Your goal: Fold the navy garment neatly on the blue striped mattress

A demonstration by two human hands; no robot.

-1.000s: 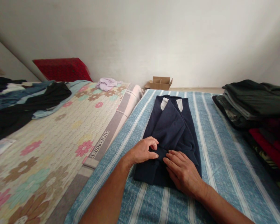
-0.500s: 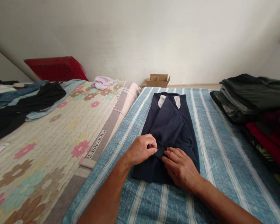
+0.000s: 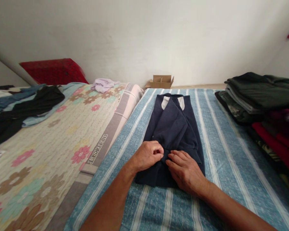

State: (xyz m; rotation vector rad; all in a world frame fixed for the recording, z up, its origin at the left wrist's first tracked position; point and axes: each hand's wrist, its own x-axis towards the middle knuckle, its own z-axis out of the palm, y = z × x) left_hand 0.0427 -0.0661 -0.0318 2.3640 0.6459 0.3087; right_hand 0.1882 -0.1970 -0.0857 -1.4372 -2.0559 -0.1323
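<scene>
A dark navy long-sleeved top (image 3: 170, 123) lies on the blue striped bedsheet (image 3: 213, 134), its sides and sleeves folded inward into a long narrow shape. Two pale patches show near its far end. My left hand (image 3: 149, 155) is closed in a pinch on the top's fabric, near the sleeve cuff at the left. Beside it, my right hand (image 3: 186, 171) rests flat on the near part of the top, fingers stretched out and pressing the cloth. Part of the near hem is hidden beneath the right hand.
Folded clothes (image 3: 257, 93) are stacked at the right. Left of the striped sheet is a floral bedspread (image 3: 45, 141) with loose clothes (image 3: 31, 106) and a lilac cloth (image 3: 103, 85) on it. Against the wall stand a cardboard box (image 3: 161, 82) and a red patterned object (image 3: 54, 71).
Both hands stay at nearly the same place on the top. The whole view has shifted slightly, and the fabric by the fingers looks a little flatter.
</scene>
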